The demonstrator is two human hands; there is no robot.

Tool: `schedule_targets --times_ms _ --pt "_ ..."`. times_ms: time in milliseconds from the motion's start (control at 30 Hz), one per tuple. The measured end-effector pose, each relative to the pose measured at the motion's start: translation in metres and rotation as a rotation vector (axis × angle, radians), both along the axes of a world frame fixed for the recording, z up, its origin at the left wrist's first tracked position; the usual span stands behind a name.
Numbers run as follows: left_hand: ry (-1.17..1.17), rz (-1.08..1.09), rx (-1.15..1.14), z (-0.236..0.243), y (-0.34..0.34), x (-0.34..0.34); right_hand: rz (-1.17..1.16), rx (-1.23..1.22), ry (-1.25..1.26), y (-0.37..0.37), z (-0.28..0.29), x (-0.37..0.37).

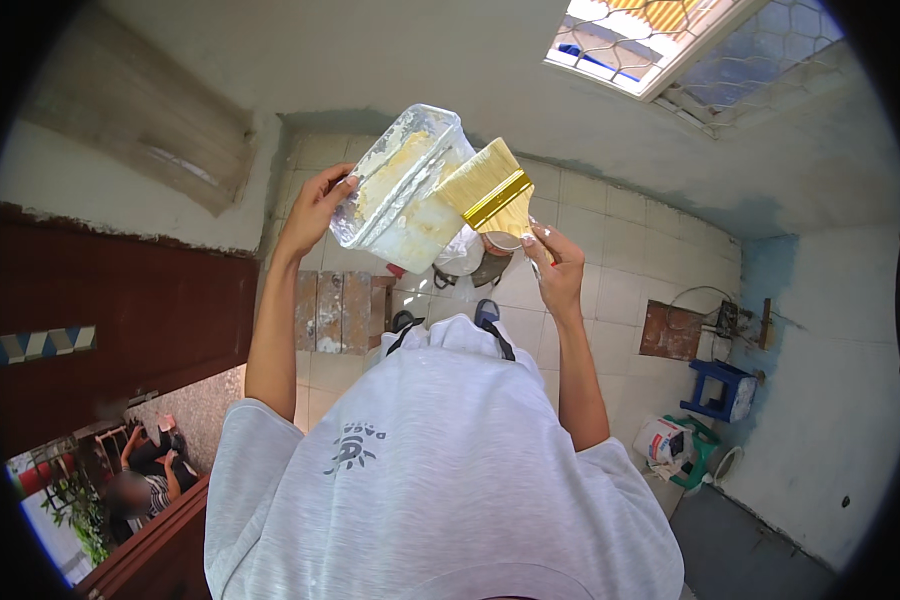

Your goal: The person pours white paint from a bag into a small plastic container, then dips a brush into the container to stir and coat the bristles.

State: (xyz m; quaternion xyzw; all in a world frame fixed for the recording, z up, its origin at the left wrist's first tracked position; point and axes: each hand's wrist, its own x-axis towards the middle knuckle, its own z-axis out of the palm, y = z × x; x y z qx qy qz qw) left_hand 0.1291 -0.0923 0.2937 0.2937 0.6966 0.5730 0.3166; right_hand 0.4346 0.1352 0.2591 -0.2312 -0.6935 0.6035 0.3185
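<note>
In my left hand (317, 210) is a clear plastic tub (417, 232), gripped by its left rim and tilted. Whitish and yellowish residue coats its inside. My right hand (558, 265) is closed round the handle of a wide flat paintbrush (488, 193) with pale bristles and a gold-coloured ferrule. The bristles point up and left and overlap the tub's right side in the picture; whether they touch it I cannot tell. Below the tub and brush, a white bag or bucket (460, 252) stands on the floor, partly hidden.
A paint-spotted wooden bench (332, 312) stands left of my feet on the tiled floor (610, 235). To the right are a blue stool (720, 390), a green container (705, 450) and a white bag (662, 442). A person (150, 490) sits beyond the doorway at lower left.
</note>
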Motion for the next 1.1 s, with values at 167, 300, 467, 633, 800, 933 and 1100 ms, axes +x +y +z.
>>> schedule_targets --times_ms 167,300,467,633,800,933,1100 --pt "0.018 -0.114 0.004 0.018 0.036 0.006 -0.016 0.141 -0.079 0.019 0.013 0.016" --pt "0.008 -0.168 0.007 0.016 0.057 0.005 -0.017 0.232 -0.081 0.03 0.021 0.016" --pt "0.019 -0.16 -0.019 0.005 0.072 0.01 0.018 0.293 -0.098 0.03 0.021 0.012" --pt "0.043 -0.193 -0.02 0.003 0.078 0.009 0.033 0.29 -0.127 0.036 0.021 0.011" --pt "0.085 -0.187 -0.042 -0.003 0.079 0.008 0.049 0.336 -0.143 0.04 0.021 0.01" --pt "0.09 -0.189 -0.082 -0.006 0.08 0.005 0.071 0.323 -0.014 0.039 0.022 0.007" --pt "0.091 -0.194 -0.098 -0.012 0.082 0.005 0.111 0.281 -0.027 0.042 0.02 0.006"
